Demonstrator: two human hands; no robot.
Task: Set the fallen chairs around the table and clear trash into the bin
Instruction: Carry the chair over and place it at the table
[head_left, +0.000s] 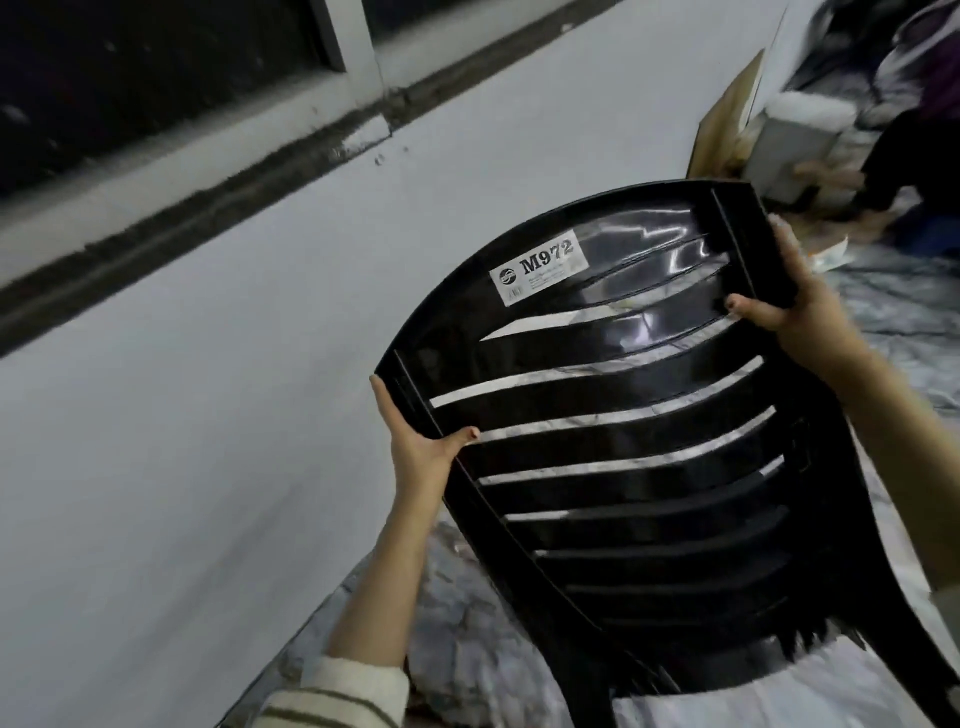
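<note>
Both the left hand (415, 447) and right hand (795, 306) grip the black chair (623, 457) by its backrest edges; its white sticker (540, 266) reads "M972".

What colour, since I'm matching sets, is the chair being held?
Glossy black; the chair shows best in head view.

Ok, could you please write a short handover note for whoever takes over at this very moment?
Left hand: grip on the left edge of the black chair backrest, thumb on the slats.
Right hand: grip on the right edge.
Chair: held tilted, its back toward the camera, beside the white wall.
Table and bin: not in view.
Done: this chair is in hand.
Left: stand it at the table, then bin the trash; cardboard stands in the far corner.
</note>
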